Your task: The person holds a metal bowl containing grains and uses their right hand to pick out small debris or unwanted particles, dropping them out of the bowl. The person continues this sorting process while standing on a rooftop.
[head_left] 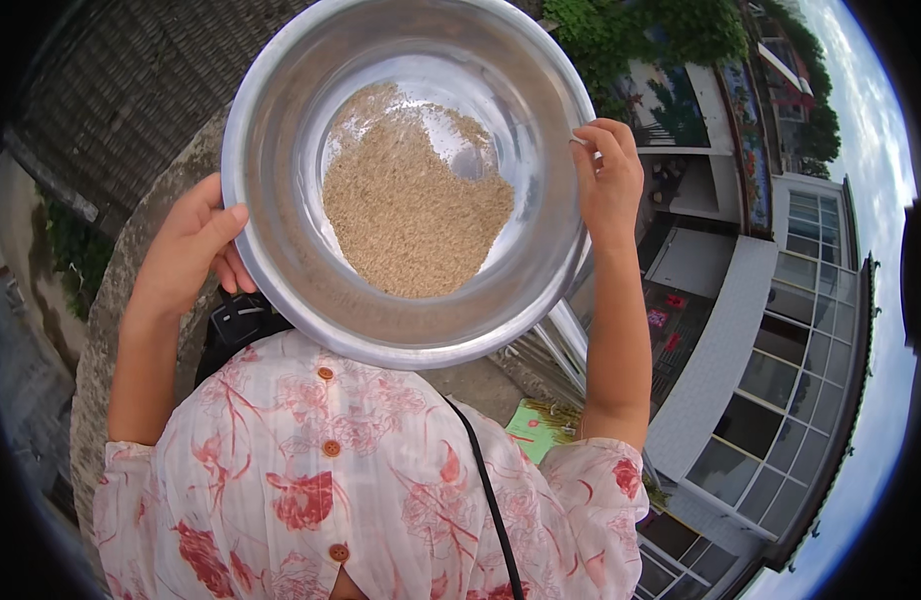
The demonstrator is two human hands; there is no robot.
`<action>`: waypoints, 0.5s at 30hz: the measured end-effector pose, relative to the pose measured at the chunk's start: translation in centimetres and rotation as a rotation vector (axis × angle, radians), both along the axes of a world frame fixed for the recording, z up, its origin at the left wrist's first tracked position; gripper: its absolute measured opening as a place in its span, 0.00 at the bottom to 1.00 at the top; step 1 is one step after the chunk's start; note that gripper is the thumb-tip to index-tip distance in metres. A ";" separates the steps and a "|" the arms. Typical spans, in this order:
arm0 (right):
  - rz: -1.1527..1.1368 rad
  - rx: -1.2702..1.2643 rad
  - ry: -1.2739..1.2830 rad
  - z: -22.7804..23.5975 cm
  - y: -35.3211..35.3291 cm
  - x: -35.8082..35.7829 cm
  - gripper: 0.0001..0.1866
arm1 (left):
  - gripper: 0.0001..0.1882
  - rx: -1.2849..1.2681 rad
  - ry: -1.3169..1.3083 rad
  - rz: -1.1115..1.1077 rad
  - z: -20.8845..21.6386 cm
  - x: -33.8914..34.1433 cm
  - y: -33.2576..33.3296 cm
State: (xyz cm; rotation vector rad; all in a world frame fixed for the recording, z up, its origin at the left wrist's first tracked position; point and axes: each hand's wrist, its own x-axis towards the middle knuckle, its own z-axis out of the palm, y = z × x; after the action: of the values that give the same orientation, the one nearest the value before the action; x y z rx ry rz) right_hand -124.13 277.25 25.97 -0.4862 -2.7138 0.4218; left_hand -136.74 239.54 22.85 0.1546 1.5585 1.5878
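Note:
A wide, shiny metal basin (401, 345) is held up in front of my chest. Light-brown grain (411, 210) lies loose in a patch over its bottom, and bare metal shows around the patch, mostly toward the far side. My left hand (203, 235) grips the basin's left rim, thumb on top and fingers curled underneath. At the right rim, my right hand (611, 180) is closed, fingertips bent over the edge. What lies under the basin is mostly hidden.
A grey tiled roof (131, 95) spreads at the far left, beside a rough concrete ledge (116, 340). Green trees (646, 35) stand beyond the basin. Buildings with a large windowed front (781, 370) fill the right. A green sheet (539, 428) shows near my right elbow.

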 end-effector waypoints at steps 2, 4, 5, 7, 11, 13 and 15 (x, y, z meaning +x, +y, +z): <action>0.192 -0.088 -0.311 -1.4 -2.6 -0.7 0.03 | 0.19 -0.006 -0.004 -0.002 0.1 0.0 0.0; 0.304 -0.114 -0.497 -3.6 -3.6 -0.6 0.03 | 0.20 -0.003 0.003 -0.007 0.3 0.0 0.0; 0.312 -0.092 -0.551 -4.4 -4.0 -0.5 0.04 | 0.20 0.001 0.009 -0.014 0.3 0.0 0.1; 0.345 -0.068 -0.626 -5.4 -4.1 -0.3 0.04 | 0.21 0.000 0.016 -0.018 0.3 0.0 0.1; 0.346 -0.049 -0.586 -5.7 -4.3 -0.5 0.04 | 0.20 -0.007 0.016 -0.012 0.0 0.1 0.0; 0.357 -0.040 -0.592 -5.8 -4.2 -0.6 0.03 | 0.19 -0.006 0.015 -0.011 0.1 0.1 -0.1; 0.360 -0.034 -0.609 -5.9 -4.3 -0.7 0.04 | 0.19 -0.004 0.013 -0.015 0.2 0.1 0.0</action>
State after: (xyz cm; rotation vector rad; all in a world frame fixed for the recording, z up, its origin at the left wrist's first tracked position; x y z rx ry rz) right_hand -124.86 272.97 20.11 -0.1381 -3.4080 0.4710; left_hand -136.61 239.52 23.03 0.1746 1.5670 1.5754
